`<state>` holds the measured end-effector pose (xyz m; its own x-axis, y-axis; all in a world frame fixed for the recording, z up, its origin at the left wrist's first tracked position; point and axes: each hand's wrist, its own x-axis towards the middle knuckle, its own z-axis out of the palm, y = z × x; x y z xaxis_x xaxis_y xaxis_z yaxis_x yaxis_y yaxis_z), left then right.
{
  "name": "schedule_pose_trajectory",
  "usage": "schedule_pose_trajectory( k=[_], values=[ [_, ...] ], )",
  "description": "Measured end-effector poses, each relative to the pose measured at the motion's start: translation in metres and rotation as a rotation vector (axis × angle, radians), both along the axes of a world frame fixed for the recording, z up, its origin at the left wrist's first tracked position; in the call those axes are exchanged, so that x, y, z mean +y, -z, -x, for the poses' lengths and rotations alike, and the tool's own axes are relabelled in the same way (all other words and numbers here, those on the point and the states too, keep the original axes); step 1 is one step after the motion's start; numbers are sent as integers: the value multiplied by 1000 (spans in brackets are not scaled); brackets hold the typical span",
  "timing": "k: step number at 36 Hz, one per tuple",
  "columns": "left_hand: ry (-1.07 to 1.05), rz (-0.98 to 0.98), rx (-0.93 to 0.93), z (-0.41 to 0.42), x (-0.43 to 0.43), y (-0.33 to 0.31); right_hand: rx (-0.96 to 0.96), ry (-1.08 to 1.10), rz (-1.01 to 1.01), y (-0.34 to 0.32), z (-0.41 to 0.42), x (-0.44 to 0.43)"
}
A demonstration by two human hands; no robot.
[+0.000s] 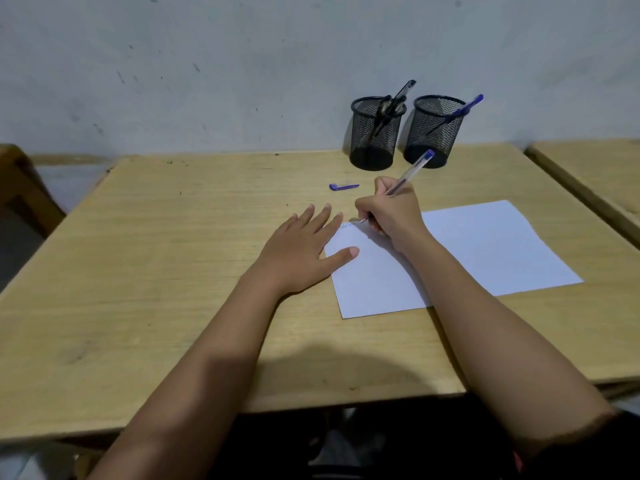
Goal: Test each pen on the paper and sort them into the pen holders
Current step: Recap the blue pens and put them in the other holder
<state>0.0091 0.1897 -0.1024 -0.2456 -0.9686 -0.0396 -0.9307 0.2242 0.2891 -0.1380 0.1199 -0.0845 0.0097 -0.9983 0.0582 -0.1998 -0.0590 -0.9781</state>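
Observation:
A white sheet of paper (485, 251) lies on the wooden desk (156, 271). My right hand (391, 213) grips a clear blue-ended pen (412, 171) with its tip on the paper's top left corner, beside small blue scribbles. My left hand (304, 247) lies flat with fingers spread, thumb pressing the paper's left edge. A blue pen cap (343, 186) rests on the desk behind my hands. Two black mesh pen holders stand at the back: the left holder (374, 140) has black pens, the right holder (433, 133) has one blue pen (462, 110).
A marked grey wall rises right behind the holders. A second wooden desk (595, 174) stands close on the right, with a narrow gap between. Part of a wooden chair (20, 188) shows at the far left.

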Motion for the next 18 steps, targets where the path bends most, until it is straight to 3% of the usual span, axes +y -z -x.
schedule_pose_trajectory(
  k=[18],
  values=[
    [2,-8,-17,0,0,0,14,8,3,7,0,-6]
  ],
)
